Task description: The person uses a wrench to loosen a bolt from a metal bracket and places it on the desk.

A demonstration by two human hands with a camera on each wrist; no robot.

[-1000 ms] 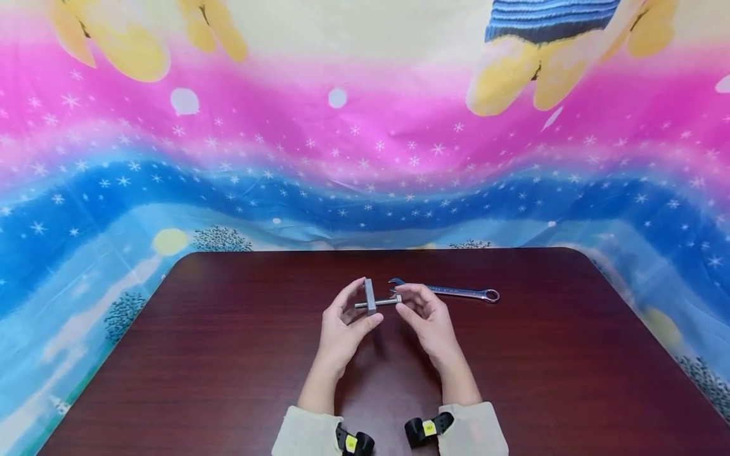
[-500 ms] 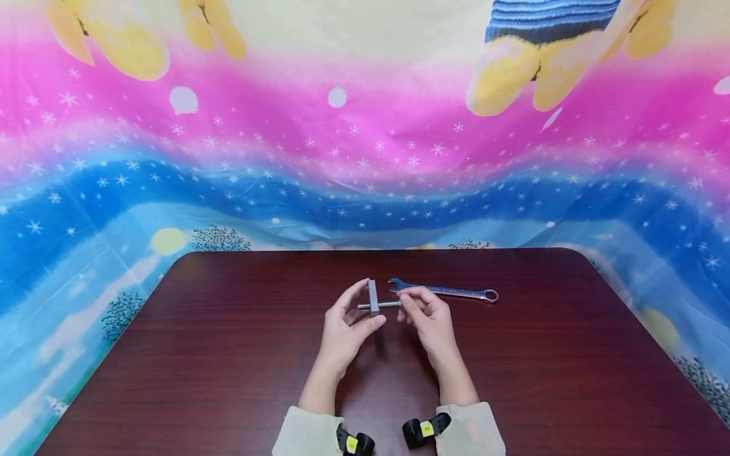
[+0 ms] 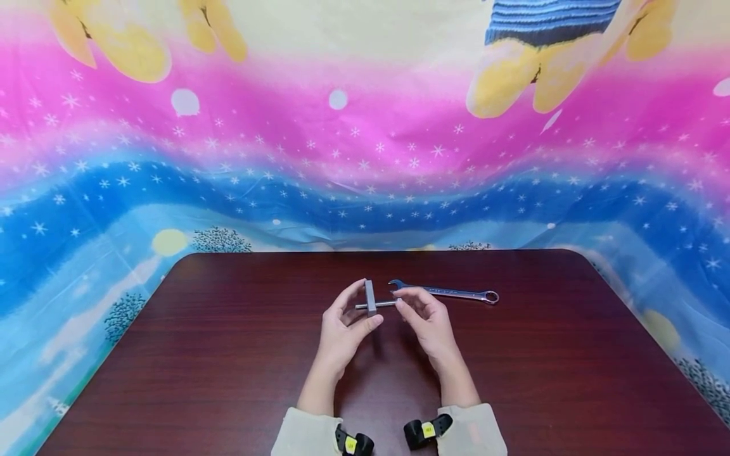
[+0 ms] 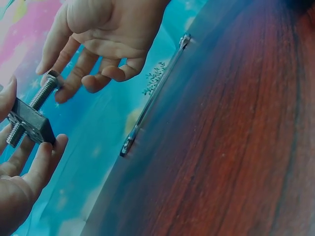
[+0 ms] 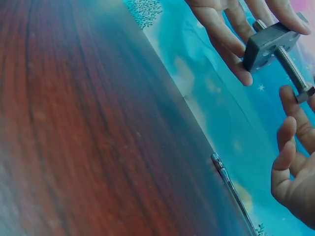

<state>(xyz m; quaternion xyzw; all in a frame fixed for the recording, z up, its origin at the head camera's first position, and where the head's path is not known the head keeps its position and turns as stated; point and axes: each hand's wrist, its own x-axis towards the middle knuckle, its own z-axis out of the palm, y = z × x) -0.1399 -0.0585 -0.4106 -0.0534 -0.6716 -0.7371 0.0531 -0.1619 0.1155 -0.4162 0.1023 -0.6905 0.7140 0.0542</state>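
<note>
My left hand (image 3: pixel 338 332) holds a small grey rectangular metal block (image 3: pixel 370 296) by its ends, between thumb and fingers, above the table. A long threaded bolt (image 3: pixel 386 303) runs through the block, its tip sticking out on the left. At the bolt's head end, my right hand (image 3: pixel 431 323) pinches with thumb and fingertips. The right wrist view shows the hex head (image 5: pixel 305 94) between these fingers, partly cut off by the frame edge. More holes show in the block's face (image 5: pixel 268 54). Behind the right hand, a combination wrench (image 3: pixel 464 293) lies on the table.
The dark reddish-brown table (image 3: pixel 228 354) extends on both sides of the hands. A printed cloth (image 3: pixel 365 139) hangs behind it. Each wrist carries a black strapped camera, the left one (image 3: pixel 359 443) and the right one (image 3: pixel 419 434).
Right thumb and fingertips have shifted about the bolt head, covering it half a second ago and drawn slightly back now. Block and left hand moved slightly right, then back left. The wrench stays put.
</note>
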